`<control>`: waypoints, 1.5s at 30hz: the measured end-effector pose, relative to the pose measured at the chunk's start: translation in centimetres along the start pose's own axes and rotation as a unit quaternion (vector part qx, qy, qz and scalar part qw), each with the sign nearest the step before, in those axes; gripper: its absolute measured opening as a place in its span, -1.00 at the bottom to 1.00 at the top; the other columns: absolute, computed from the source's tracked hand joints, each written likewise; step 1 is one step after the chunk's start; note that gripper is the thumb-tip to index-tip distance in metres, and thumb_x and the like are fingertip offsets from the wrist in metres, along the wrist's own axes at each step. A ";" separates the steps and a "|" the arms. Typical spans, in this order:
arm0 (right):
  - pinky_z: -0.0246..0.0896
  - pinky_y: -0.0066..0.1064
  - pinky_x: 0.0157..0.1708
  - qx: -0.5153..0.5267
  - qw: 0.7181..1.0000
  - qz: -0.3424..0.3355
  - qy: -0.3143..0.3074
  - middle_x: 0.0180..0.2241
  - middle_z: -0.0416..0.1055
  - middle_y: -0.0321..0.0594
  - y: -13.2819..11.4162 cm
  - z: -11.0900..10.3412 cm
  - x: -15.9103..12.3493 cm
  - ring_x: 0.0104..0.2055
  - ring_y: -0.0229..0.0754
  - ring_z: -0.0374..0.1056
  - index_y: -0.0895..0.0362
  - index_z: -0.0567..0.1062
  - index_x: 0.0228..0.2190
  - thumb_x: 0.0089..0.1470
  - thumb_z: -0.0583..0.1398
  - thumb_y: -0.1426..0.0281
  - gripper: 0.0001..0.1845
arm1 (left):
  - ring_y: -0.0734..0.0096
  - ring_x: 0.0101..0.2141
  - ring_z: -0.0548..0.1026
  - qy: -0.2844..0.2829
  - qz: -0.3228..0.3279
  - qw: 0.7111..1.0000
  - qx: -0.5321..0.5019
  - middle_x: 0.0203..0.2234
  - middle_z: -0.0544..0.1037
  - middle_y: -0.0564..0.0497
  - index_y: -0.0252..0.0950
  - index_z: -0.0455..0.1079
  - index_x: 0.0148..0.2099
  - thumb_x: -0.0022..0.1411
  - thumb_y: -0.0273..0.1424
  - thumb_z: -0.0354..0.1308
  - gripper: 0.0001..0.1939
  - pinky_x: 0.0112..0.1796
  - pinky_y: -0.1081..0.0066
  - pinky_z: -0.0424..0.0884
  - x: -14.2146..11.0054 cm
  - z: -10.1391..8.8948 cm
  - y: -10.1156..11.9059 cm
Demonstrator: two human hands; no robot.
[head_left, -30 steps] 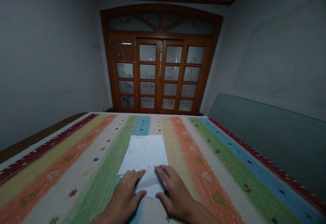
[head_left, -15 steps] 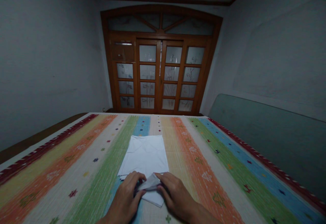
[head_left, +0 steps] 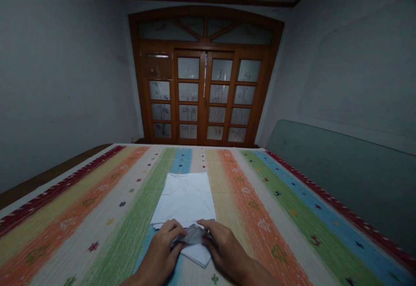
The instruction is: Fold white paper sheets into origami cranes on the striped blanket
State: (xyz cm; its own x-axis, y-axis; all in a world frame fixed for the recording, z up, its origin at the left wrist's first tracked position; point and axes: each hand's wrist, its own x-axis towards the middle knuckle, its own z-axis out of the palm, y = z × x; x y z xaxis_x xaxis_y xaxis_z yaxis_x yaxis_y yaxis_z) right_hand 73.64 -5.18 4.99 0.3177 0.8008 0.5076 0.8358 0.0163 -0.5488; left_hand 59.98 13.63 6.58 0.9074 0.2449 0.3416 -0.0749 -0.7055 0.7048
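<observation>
A folded white cloth point(head_left: 185, 197) lies flat in the middle of the striped tablecloth, its layered edges showing at the near left corner. At its near end, my left hand point(head_left: 164, 247) pinches the left side of a narrower white part between thumb and fingers. My right hand point(head_left: 225, 249) grips the right side of that same part. Between the hands a raised, shaded fold point(head_left: 194, 235) shows greyish, and a pale corner point(head_left: 198, 255) sticks out below it toward me. Whether this narrower part is one piece with the larger cloth cannot be made out.
Beneath everything spreads a multicoloured striped tablecloth point(head_left: 273, 234) with small woven figures. A greenish board or headrest point(head_left: 341, 177) stands along the right side. Wooden doors with glass panes point(head_left: 204, 99) are at the far end, between pale walls.
The near part of the white cloth was flat between my hands; now it is lifted and folded, its grey shaded side showing. My fingers have drawn slightly nearer to me and closed on it.
</observation>
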 end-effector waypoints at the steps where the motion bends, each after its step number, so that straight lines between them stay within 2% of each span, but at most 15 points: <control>1: 0.44 -0.21 0.02 0.004 1.000 -0.004 0.002 -0.03 0.59 0.01 -0.1 -0.1 0.0 0.00 -0.02 0.53 0.13 0.41 0.11 0.22 0.11 0.59 -0.55 | 0.10 -0.19 0.52 -0.002 0.003 1.000 -0.006 -0.27 0.59 -0.08 -0.23 0.56 -0.25 0.20 -0.60 0.19 -0.81 -0.13 0.23 0.42 0.0 -0.1 0.1; 4: 0.44 -0.25 -0.01 0.011 1.000 -0.024 0.004 -0.06 0.60 -0.02 -0.1 -0.3 0.1 -0.02 -0.05 0.54 0.12 0.43 0.08 0.23 0.08 0.61 -0.58 | 0.11 -0.18 0.53 -0.010 0.024 0.999 -0.028 -0.26 0.59 -0.10 -0.22 0.59 -0.22 0.21 -0.62 0.15 -0.75 -0.13 0.25 0.42 0.0 -0.2 0.6; 8: 0.46 -0.26 -0.06 -0.018 0.999 -0.034 -0.012 -0.10 0.61 -0.02 -0.1 -0.4 0.1 -0.06 -0.05 0.54 0.12 0.45 0.09 0.18 0.06 0.65 -0.51 | 0.15 -0.19 0.52 -0.033 0.056 0.997 -0.043 -0.24 0.59 -0.10 -0.18 0.62 -0.13 0.19 -0.69 0.06 -0.59 -0.16 0.29 0.41 -0.1 -0.3 0.8; 12: 0.46 -0.23 -0.05 -0.026 0.999 -0.042 -0.010 -0.05 0.60 0.05 0.1 -0.3 0.0 -0.04 -0.02 0.55 0.16 0.41 0.14 0.17 0.04 0.64 -0.47 | 0.20 -0.21 0.52 -0.041 0.071 0.995 -0.053 -0.24 0.56 -0.09 -0.18 0.62 -0.13 0.16 -0.72 0.00 -0.53 -0.21 0.34 0.39 0.0 -0.3 0.7; 16: 0.46 -0.27 -0.07 -0.009 0.999 -0.049 0.020 -0.10 0.62 0.04 0.2 -0.1 -0.1 -0.07 -0.03 0.56 0.16 0.44 0.07 0.24 0.03 0.58 -0.58 | 0.22 -0.22 0.52 -0.049 0.049 0.995 -0.079 -0.28 0.55 -0.07 -0.21 0.63 -0.22 0.13 -0.69 0.01 -0.58 -0.23 0.36 0.36 0.2 -0.3 0.5; 21: 0.45 -0.31 -0.14 -0.031 0.999 -0.040 0.000 -0.19 0.62 -0.02 0.1 -0.2 -0.1 -0.16 -0.06 0.56 0.13 0.47 0.01 0.29 0.01 0.56 -0.64 | 0.24 -0.34 0.50 -0.011 -0.025 0.996 -0.084 -0.40 0.53 -0.01 -0.27 0.53 -0.38 0.03 -0.62 0.11 -0.78 -0.29 0.36 0.32 0.6 -0.2 0.0; 25: 0.44 -0.32 -0.18 -0.054 0.998 -0.027 -0.026 -0.23 0.61 -0.06 -0.1 -0.4 0.0 -0.19 -0.06 0.54 0.10 0.49 0.02 0.26 0.05 0.58 -0.61 | 0.23 -0.37 0.48 0.009 -0.046 0.998 -0.034 -0.44 0.51 0.01 -0.26 0.45 -0.42 -0.01 -0.62 0.12 -0.83 -0.30 0.35 0.32 0.5 -0.1 0.0; 27: 0.45 -0.31 -0.18 -0.043 0.999 -0.027 -0.019 -0.22 0.61 -0.05 -0.2 -0.5 0.0 -0.19 -0.06 0.55 0.11 0.50 0.02 0.27 0.05 0.56 -0.62 | 0.20 -0.34 0.48 0.011 -0.044 0.999 -0.002 -0.43 0.52 0.01 -0.25 0.42 -0.41 0.00 -0.62 0.13 -0.83 -0.28 0.33 0.33 0.2 -0.1 0.1; 32: 0.45 -0.26 -0.02 -0.006 0.999 -0.032 0.004 -0.08 0.61 0.02 -0.1 -0.4 0.1 -0.04 -0.05 0.55 0.14 0.47 0.06 0.32 0.01 0.53 -0.62 | 0.14 -0.26 0.49 0.003 -0.012 0.998 0.054 -0.36 0.52 -0.04 -0.24 0.39 -0.38 0.04 -0.65 0.11 -0.81 -0.21 0.26 0.36 -0.3 -0.1 0.4; 39: 0.46 -0.25 -0.12 -0.053 0.998 -0.037 -0.014 -0.14 0.61 0.00 0.5 0.0 -0.3 -0.13 -0.02 0.54 0.12 0.44 0.14 0.27 0.05 0.59 -0.54 | 0.07 -0.18 0.48 -0.012 -0.018 0.997 0.070 -0.28 0.53 -0.08 -0.24 0.39 -0.36 0.13 -0.59 0.18 -0.87 -0.11 0.15 0.39 -0.6 -0.3 1.2; 45: 0.43 -0.25 -0.19 -0.106 0.992 -0.036 -0.054 -0.19 0.57 -0.01 0.1 -0.2 -0.2 -0.18 0.00 0.50 0.11 0.38 0.21 0.23 0.09 0.62 -0.45 | 0.06 -0.15 0.49 -0.016 0.012 0.997 0.076 -0.23 0.54 -0.10 -0.25 0.42 -0.34 0.14 -0.60 0.21 -0.86 -0.08 0.13 0.42 -0.8 -0.3 0.9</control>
State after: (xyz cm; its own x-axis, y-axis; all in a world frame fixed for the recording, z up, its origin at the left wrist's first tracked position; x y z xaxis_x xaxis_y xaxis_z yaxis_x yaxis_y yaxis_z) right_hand 73.78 -5.45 5.01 0.2132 0.8613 0.4612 0.9336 -0.0405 -0.3560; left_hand 59.06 13.00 7.15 0.9188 0.2072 0.3360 -0.0359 -0.8039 0.5937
